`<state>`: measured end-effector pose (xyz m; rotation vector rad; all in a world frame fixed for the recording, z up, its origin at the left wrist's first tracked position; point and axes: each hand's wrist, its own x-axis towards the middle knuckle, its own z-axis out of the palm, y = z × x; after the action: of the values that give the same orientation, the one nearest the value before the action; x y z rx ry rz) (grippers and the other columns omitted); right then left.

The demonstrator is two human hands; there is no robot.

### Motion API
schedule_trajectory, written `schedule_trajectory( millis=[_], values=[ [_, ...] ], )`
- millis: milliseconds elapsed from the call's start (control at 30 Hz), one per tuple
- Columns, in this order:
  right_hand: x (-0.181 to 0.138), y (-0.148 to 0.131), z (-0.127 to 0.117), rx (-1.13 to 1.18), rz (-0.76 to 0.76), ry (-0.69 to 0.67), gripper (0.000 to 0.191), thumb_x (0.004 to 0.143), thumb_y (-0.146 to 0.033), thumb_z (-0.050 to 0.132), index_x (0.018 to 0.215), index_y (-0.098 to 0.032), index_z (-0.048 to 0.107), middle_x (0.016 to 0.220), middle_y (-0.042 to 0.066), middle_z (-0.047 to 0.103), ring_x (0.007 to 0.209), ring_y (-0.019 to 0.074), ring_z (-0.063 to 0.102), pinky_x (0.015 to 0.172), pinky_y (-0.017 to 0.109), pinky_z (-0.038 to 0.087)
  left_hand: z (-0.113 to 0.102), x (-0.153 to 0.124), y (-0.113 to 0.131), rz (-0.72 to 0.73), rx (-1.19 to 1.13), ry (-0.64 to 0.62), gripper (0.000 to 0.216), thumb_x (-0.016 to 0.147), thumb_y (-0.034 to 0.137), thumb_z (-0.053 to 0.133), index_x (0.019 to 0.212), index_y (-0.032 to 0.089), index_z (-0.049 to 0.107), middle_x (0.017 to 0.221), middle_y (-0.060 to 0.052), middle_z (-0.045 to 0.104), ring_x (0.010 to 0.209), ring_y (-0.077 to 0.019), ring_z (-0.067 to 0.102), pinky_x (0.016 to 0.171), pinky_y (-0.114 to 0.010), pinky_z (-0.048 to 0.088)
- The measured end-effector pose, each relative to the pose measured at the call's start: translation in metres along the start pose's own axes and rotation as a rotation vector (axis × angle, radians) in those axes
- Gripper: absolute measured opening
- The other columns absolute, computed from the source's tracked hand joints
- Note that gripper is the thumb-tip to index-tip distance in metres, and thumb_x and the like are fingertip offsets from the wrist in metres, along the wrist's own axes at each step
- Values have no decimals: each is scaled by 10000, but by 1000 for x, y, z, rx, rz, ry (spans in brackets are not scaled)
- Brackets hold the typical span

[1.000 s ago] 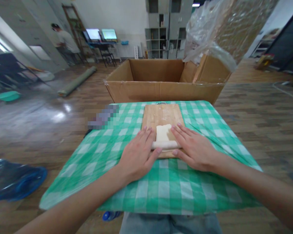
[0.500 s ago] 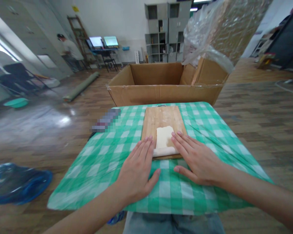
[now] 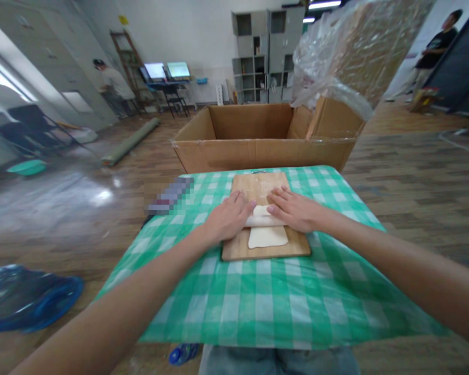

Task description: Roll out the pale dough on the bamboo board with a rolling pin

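Note:
A pale sheet of dough [image 3: 268, 237] lies flat on a wooden cutting board [image 3: 266, 251] on the green checked tablecloth [image 3: 258, 302]. A white rolling pin [image 3: 262, 221] lies across the far part of the dough. My left hand [image 3: 227, 217] rests flat on the pin's left end, fingers stretched out. My right hand [image 3: 295, 209] presses flat on its right end, fingers also extended. Both arms reach forward over the table.
A large open cardboard box [image 3: 266, 136] stands just behind the table, with crumpled clear plastic [image 3: 347, 57] above its right side. A blue plastic bag [image 3: 27, 296] lies on the floor at left. People stand far off at left [image 3: 111, 83] and right [image 3: 433, 47].
Both hands have pushed the rolling pin away from me, from the near edge of the board to its far part, leaving the dough flattened behind it.

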<state>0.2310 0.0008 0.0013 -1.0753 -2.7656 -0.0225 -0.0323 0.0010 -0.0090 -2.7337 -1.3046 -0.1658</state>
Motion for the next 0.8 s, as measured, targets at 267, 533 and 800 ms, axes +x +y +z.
schedule_trajectory(
  millis=[267,533,800],
  values=[
    [-11,-20,1,-17,184,76,784,1061,-650,203,1548,-87,449,1597,208,453,1520,369,350,1220,594,301,-4,-2,3,9,-45,48,618,1100,464,128,1483,105,455,1570,-204,476,1526,-309,359,1232,-536,283],
    [-52,-90,-5,-10,216,134,883,1017,-680,336,1609,-25,321,1660,243,310,1565,383,229,1248,566,292,-19,-59,34,3,-128,108,814,1047,611,313,1627,50,205,1671,-234,303,1581,-332,231,1267,-540,252],
    [-46,-101,-9,7,198,112,916,1002,-704,345,1603,-14,329,1667,245,288,1559,402,236,1251,575,281,-13,-43,15,23,-216,26,783,1065,607,160,1630,68,225,1688,-186,291,1583,-285,239,1283,-491,226]
  ],
)
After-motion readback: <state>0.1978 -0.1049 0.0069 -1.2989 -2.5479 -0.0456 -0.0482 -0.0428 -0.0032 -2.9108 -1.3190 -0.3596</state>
